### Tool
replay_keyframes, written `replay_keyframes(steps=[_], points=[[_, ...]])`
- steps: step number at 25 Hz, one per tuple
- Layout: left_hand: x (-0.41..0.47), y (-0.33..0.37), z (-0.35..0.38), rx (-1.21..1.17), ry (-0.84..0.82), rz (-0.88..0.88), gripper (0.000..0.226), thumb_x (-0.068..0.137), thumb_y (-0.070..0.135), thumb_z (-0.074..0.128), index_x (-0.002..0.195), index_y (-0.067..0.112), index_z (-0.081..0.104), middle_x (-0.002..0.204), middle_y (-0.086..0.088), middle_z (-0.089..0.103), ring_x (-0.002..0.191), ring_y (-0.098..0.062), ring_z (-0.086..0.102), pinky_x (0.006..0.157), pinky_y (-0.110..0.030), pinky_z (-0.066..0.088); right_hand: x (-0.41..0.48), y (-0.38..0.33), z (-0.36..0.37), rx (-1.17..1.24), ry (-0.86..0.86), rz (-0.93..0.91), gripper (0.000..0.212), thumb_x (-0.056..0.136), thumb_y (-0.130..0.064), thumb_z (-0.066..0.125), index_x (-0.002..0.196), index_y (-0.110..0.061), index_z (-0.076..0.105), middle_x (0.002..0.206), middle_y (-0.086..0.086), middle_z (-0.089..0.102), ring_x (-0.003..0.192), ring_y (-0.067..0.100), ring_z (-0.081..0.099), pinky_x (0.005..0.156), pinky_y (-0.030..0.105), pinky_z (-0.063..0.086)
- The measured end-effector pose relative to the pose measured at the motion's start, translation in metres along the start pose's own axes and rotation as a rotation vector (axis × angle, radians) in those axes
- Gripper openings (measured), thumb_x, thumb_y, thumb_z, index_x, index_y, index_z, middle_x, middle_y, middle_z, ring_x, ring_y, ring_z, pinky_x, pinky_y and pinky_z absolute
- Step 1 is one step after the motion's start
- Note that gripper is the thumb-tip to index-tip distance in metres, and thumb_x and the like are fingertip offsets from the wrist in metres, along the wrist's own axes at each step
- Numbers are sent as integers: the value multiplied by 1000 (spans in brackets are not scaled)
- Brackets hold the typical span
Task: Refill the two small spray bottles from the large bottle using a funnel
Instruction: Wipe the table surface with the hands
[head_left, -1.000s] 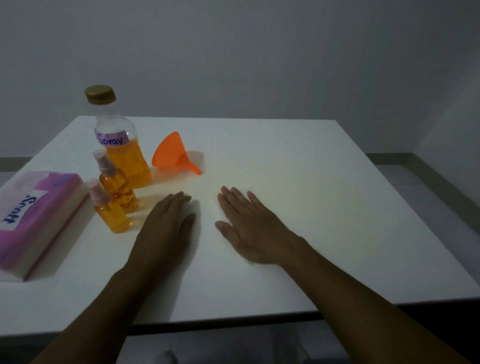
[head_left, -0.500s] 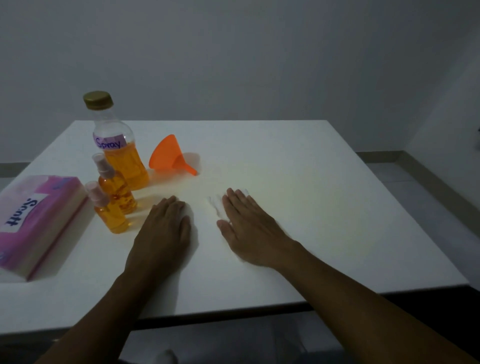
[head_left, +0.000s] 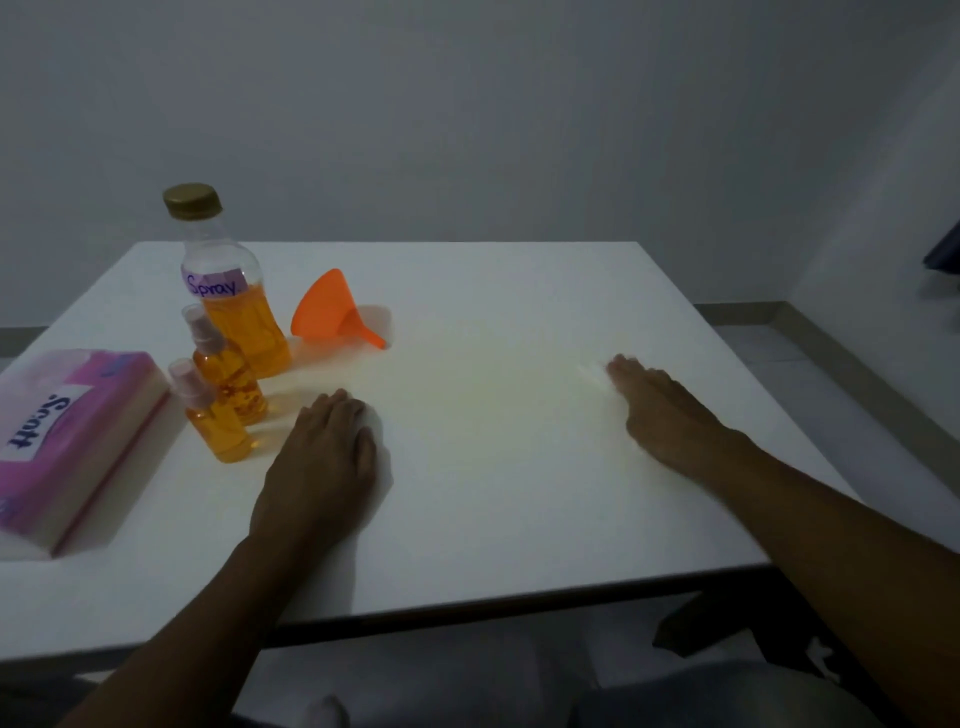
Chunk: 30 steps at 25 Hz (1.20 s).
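Note:
A large clear bottle (head_left: 234, 306) with a gold cap, a "Spray" label and orange liquid stands at the table's left. Two small spray bottles of orange liquid stand in front of it: one (head_left: 226, 374) just behind the other (head_left: 213, 421). An orange funnel (head_left: 332, 312) lies on its side to the right of the large bottle. My left hand (head_left: 322, 457) rests flat on the table, palm down, just right of the small bottles and holding nothing. My right hand (head_left: 660, 410) lies flat farther right, blurred, fingers apart, holding nothing.
A pink pack of tissues (head_left: 67, 436) lies at the left edge of the white table (head_left: 493, 395). The table's front edge runs just under my forearms. A grey wall stands behind the table, and floor shows to the right.
My right hand has slid across the table to the right, away from my left hand. My left hand has stayed by the small bottles.

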<state>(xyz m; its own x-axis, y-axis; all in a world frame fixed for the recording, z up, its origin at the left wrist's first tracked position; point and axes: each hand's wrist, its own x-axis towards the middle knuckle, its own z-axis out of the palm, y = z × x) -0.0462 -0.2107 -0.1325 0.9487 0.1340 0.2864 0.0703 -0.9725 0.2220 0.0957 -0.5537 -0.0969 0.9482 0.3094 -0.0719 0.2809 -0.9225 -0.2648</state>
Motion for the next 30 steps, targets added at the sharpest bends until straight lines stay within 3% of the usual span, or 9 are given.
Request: replay_keyframes(steps=[4, 8, 10, 12, 17, 21, 23, 26, 30], points=[[2, 0, -1, -32, -1, -32, 53, 96, 35, 24, 134, 5, 46, 139, -17, 50, 133, -28, 43, 114, -45, 33, 36, -70, 24, -70, 121, 213, 53, 99, -1, 32, 152, 0, 26, 159, 23, 27, 150, 35, 21, 123, 43, 16], [2, 3, -3, -45, 16, -16, 51, 95, 35, 28, 132, 6, 47, 136, -18, 52, 129, -29, 47, 109, -44, 39, 30, -166, 56, -66, 44, -183, 59, 96, 4, 35, 152, 7, 19, 161, 28, 17, 151, 40, 13, 123, 46, 8], [3, 2, -5, -72, 21, -41, 50, 95, 35, 29, 132, 6, 48, 136, -17, 53, 128, -29, 48, 109, -43, 39, 6, -174, 51, -72, 1, -443, 66, 90, 10, 38, 153, 5, 20, 163, 23, 16, 152, 37, 9, 124, 36, -3], [3, 0, -4, -74, 7, -28, 53, 95, 36, 27, 132, 5, 48, 137, -19, 52, 130, -30, 46, 111, -44, 36, -1, -137, 33, 12, -56, -489, 76, 88, 16, 36, 157, -2, 12, 167, 12, 5, 155, 26, -1, 112, 13, -22], [2, 4, -2, -83, 14, -48, 53, 95, 34, 27, 134, 4, 47, 140, -19, 49, 133, -32, 43, 111, -47, 35, 35, -11, 1, -6, 17, 20, 71, 94, 10, 31, 159, -12, 12, 167, 15, 8, 154, 30, 8, 123, 35, 4], [1, 10, -3, -117, 40, -95, 43, 98, 26, 35, 134, 5, 46, 140, -16, 49, 131, -31, 44, 109, -44, 38, 75, -33, 0, -35, 114, 309, 62, 95, 2, 39, 155, -4, 23, 159, 23, 24, 148, 38, 23, 122, 46, 22], [0, 5, -2, -54, 29, -25, 51, 97, 30, 30, 135, 0, 46, 140, -21, 49, 133, -33, 44, 112, -45, 35, 86, -81, 14, 24, 128, 185, 58, 96, 1, 38, 152, 7, 23, 159, 29, 22, 148, 41, 22, 122, 47, 21], [2, 1, -1, -92, 4, -73, 53, 96, 35, 30, 136, 3, 44, 140, -20, 48, 131, -31, 45, 110, -47, 37, 69, -151, 40, 46, -80, -243, 65, 93, 8, 38, 154, 9, 15, 163, 28, 10, 153, 39, 9, 124, 46, 10], [0, 3, -2, -93, 1, -83, 48, 99, 30, 36, 140, 5, 41, 145, -19, 44, 135, -32, 41, 112, -48, 34, 19, -153, 47, 38, -145, -624, 83, 82, 22, 35, 158, -2, 11, 167, 12, -2, 154, 19, -10, 122, 26, -13]])
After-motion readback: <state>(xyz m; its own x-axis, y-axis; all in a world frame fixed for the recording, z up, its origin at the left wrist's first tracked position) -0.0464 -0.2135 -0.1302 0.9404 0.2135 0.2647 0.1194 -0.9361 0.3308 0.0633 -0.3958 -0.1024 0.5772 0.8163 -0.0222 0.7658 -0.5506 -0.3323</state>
